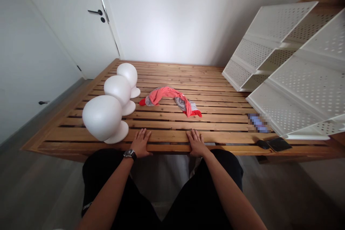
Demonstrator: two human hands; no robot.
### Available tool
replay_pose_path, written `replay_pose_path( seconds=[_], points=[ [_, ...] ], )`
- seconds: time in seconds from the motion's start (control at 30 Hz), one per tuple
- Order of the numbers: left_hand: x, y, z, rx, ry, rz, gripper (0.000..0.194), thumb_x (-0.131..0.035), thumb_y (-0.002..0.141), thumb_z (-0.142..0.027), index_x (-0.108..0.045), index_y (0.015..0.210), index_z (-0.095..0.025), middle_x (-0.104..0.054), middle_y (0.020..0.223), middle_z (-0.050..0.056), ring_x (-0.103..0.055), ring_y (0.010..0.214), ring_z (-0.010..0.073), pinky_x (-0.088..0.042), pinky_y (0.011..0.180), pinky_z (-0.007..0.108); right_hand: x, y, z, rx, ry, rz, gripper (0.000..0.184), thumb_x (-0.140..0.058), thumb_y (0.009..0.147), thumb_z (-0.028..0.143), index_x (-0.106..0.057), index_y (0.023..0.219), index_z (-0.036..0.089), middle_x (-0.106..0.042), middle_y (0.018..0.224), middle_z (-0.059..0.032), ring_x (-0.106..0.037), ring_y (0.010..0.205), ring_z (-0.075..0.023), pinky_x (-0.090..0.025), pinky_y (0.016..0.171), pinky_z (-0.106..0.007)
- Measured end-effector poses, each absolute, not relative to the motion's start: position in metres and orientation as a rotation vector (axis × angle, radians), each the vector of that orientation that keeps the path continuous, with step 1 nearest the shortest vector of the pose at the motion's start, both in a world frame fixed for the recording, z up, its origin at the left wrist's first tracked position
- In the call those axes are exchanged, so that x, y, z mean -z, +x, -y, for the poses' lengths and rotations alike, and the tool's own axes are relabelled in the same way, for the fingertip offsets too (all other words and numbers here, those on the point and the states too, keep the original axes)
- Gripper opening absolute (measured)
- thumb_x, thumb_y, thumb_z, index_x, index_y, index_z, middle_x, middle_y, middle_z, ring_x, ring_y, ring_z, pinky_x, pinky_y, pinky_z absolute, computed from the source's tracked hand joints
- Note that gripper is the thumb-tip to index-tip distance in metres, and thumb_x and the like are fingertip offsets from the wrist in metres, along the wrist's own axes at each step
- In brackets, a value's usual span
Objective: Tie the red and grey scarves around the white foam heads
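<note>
Both palms rest on the front edge of a slatted wooden bed frame [167, 136]. My left hand [140, 143] lies there with fingers spread, a watch [130, 154] on its wrist. My right hand [196, 143] also has its fingers apart and holds nothing. Beyond the hands lies a crumpled strip of coral, red and grey cloth [168, 92], bent in an arch; neither hand touches it. To the left of my left hand, three white mannequin heads [102, 116] stand on round bases in a row going back.
White perforated panels [285, 90] form a rack on the right. A pixelated blue item [258, 123], a small black object [262, 144] and a flat black item [279, 144] lie near the front right. Behind are a white wall [172, 18] and a door [70, 18].
</note>
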State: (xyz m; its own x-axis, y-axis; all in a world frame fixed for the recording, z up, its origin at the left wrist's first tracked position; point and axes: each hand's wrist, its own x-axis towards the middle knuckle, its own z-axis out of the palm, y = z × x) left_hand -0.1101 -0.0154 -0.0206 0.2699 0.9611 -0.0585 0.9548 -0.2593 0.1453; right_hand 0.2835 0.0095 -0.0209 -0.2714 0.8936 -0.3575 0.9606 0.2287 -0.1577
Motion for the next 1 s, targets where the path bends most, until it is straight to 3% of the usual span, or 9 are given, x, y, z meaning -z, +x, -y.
replay_pose_path(
  seconds=[0.27, 0.47, 0.63, 0.77, 0.83, 1.0],
  points=[
    [0.019, -0.11, 0.016, -0.063, 2.379, -1.815, 0.135, -0.083, 0.047, -0.07, -0.028, 0.159, -0.019, -0.02, 0.167, 0.02, -0.012, 0.156, 0.0376, -0.003, 0.127, 0.053, 0.025, 0.285, -0.011, 0.517, 1.746, -2.295, 0.137, -0.084, 0.058, 0.044, 0.002, 0.162, 0.023, 0.019, 0.167, -0.0173, 0.021, 0.154, -0.0366, 0.011, 0.12, -0.058],
    [0.019, -0.109, 0.018, -0.176, 2.426, -1.838, 0.128, -0.082, 0.047, -0.071, -0.036, 0.155, -0.021, -0.027, 0.164, 0.017, -0.018, 0.154, 0.037, -0.004, 0.128, 0.053, 0.023, 0.278, -0.007, 0.453, 1.798, -2.303, 0.138, -0.086, 0.053, 0.04, -0.003, 0.162, 0.02, 0.012, 0.168, -0.021, 0.015, 0.154, -0.0398, 0.01, 0.119, -0.062],
    [0.013, -0.109, 0.021, -0.129, 2.435, -1.857, 0.127, -0.079, 0.049, -0.072, -0.034, 0.156, -0.021, -0.025, 0.165, 0.017, -0.018, 0.155, 0.0346, -0.007, 0.128, 0.051, 0.012, 0.271, 0.002, 0.338, 1.822, -2.378, 0.133, -0.083, 0.055, 0.034, -0.007, 0.162, 0.017, 0.006, 0.168, -0.0236, 0.008, 0.155, -0.0418, 0.004, 0.12, -0.063],
    [0.011, -0.104, 0.031, -0.016, 2.37, -1.912, 0.118, -0.076, 0.059, -0.065, -0.031, 0.158, -0.019, -0.02, 0.168, 0.017, -0.016, 0.156, 0.0343, -0.01, 0.127, 0.051, 0.002, 0.253, 0.028, 0.298, 1.873, -2.351, 0.106, -0.069, 0.073, 0.024, -0.013, 0.162, 0.014, -0.003, 0.168, -0.0224, -0.004, 0.156, -0.0382, -0.003, 0.123, -0.058],
    [0.012, -0.099, 0.043, 0.014, 2.335, -1.96, 0.108, -0.07, 0.068, -0.057, -0.029, 0.159, -0.018, -0.018, 0.168, 0.017, -0.015, 0.157, 0.0345, -0.011, 0.126, 0.053, -0.001, 0.239, 0.053, 0.333, 1.913, -2.354, 0.096, -0.063, 0.079, 0.026, -0.015, 0.162, 0.012, -0.006, 0.168, -0.0216, -0.007, 0.156, -0.0369, -0.006, 0.125, -0.055],
    [0.01, -0.079, 0.098, 0.162, 2.259, -1.912, 0.106, -0.064, 0.071, -0.055, -0.021, 0.162, -0.02, -0.008, 0.17, 0.015, -0.004, 0.157, 0.0382, -0.011, 0.125, 0.06, -0.009, 0.208, 0.143, 0.598, 1.687, -2.498, 0.099, -0.07, 0.073, 0.041, -0.027, 0.16, 0.02, -0.012, 0.169, -0.0159, -0.007, 0.156, -0.0398, -0.019, 0.124, -0.057]
  ],
)
